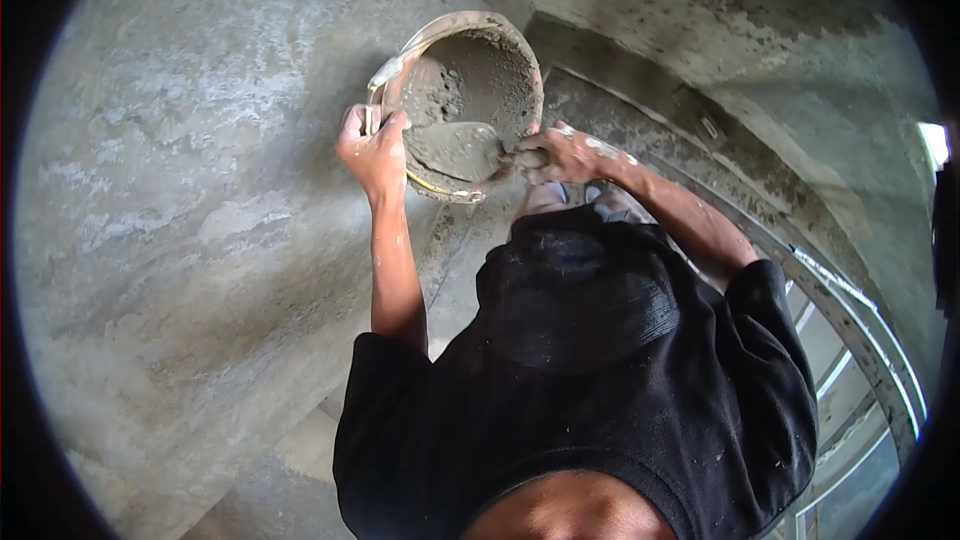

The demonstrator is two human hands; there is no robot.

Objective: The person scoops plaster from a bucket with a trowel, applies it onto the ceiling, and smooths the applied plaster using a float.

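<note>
My left hand (375, 150) is closed around the near-left rim of a round bucket (536, 75), which is tilted so that I look into it. Grey wet mortar (495, 65) coats the bucket's inner wall and lies lumpy inside. My right hand (560, 154), smeared with mortar, is wrapped around the handle of a trowel (455, 148) at the bucket's right edge. The trowel's blade lies inside the bucket near its lower rim, covered with mortar. Most of its handle is hidden by my fingers.
A grey plastered wall (200, 170) rises on the left, and another rough wall surface (720, 20) is at the upper right. A curved ledge (640, 125) runs beyond my right arm. Metal railing bars (848, 368) stand at the lower right.
</note>
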